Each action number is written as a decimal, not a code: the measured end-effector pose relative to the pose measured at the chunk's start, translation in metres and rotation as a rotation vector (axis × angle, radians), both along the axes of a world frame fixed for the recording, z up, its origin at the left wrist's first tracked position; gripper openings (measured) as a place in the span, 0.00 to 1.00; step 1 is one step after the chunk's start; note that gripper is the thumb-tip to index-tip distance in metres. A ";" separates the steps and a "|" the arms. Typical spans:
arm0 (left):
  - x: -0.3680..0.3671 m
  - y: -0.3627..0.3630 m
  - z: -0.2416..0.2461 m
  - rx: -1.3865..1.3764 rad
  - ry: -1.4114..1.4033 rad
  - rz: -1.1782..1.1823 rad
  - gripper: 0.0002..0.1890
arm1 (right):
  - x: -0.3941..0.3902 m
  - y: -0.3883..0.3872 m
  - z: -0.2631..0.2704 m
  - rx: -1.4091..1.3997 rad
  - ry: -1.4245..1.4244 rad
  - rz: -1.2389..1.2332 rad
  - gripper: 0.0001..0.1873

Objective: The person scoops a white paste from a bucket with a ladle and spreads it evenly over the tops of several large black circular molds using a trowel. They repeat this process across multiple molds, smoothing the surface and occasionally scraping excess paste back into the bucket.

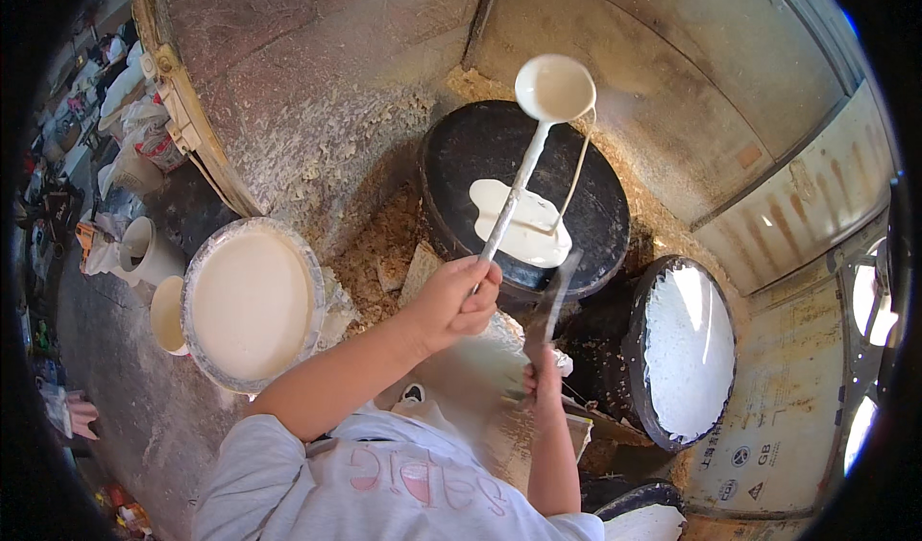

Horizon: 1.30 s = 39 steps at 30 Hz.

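Observation:
My left hand (pixel 461 303) grips the handle of a ladle (pixel 555 87) coated in pale batter, its bowl tilted over the far side of a round black griddle (pixel 461 152). From the bowl's rim a thin stream runs down into a pool of white batter (pixel 536 242) on the griddle. A long flat scraper (pixel 551 310), blurred, is in my right hand (pixel 545 379). Its blade reaches up over the griddle's near edge; whether it touches the surface I cannot tell. To the left stands a wide tub (pixel 248 307) full of pale batter.
At right, a second round black griddle (pixel 637 375) bears a white sheet; part of another (pixel 641 498) shows below it. A smaller tub (pixel 167 318) and a white bucket (pixel 144 246) stand beyond the batter tub. Splattered panels (pixel 346 109) enclose the back.

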<state>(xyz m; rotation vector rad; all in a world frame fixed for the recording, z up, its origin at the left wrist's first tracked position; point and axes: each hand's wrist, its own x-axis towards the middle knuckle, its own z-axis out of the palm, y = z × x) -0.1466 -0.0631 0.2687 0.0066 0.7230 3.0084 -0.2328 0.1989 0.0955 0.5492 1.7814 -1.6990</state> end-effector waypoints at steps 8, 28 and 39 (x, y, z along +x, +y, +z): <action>0.066 -0.055 -0.005 0.298 -0.194 -0.100 0.12 | 0.016 -0.027 -0.026 0.933 0.691 0.429 0.44; 0.395 -0.290 -0.039 -1.211 -1.263 -0.025 0.10 | -0.027 -0.048 -0.011 0.861 0.500 0.103 0.30; 0.273 -0.331 -0.062 -1.702 -0.999 -0.093 0.28 | -0.019 -0.102 0.010 1.293 0.664 0.626 0.36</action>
